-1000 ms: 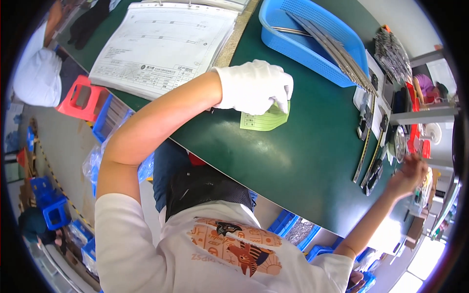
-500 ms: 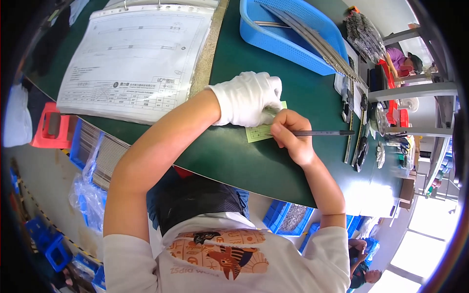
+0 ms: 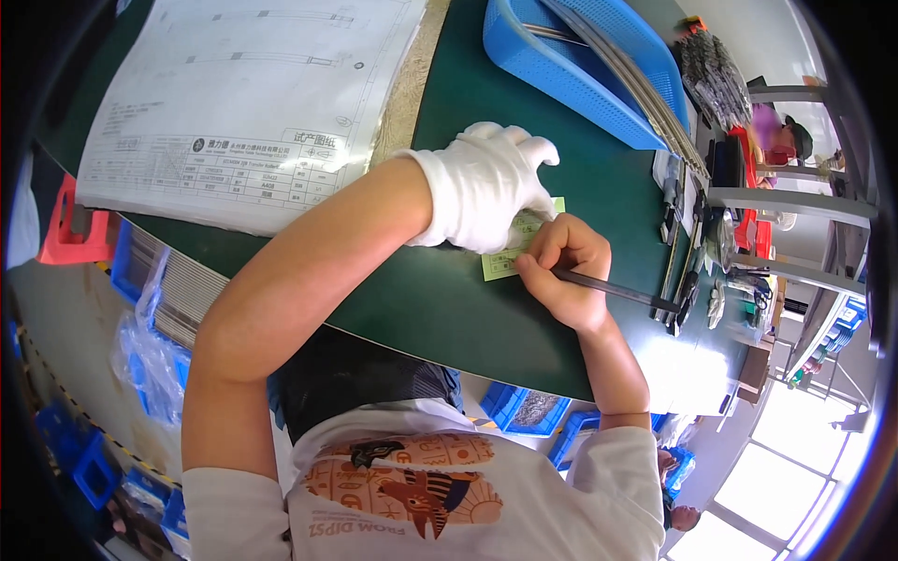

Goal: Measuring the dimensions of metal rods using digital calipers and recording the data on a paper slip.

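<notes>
A small pale-green paper slip [image 3: 510, 254] lies flat on the green bench [image 3: 449, 309], near the blue plastic tray [image 3: 571, 70]. A slim dark pen [image 3: 613, 292] slants across its right edge, tip touching.

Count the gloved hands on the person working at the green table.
1: the left hand, in a white glove, presses the green slip. The right hand is bare, holding a dark pen.
</notes>
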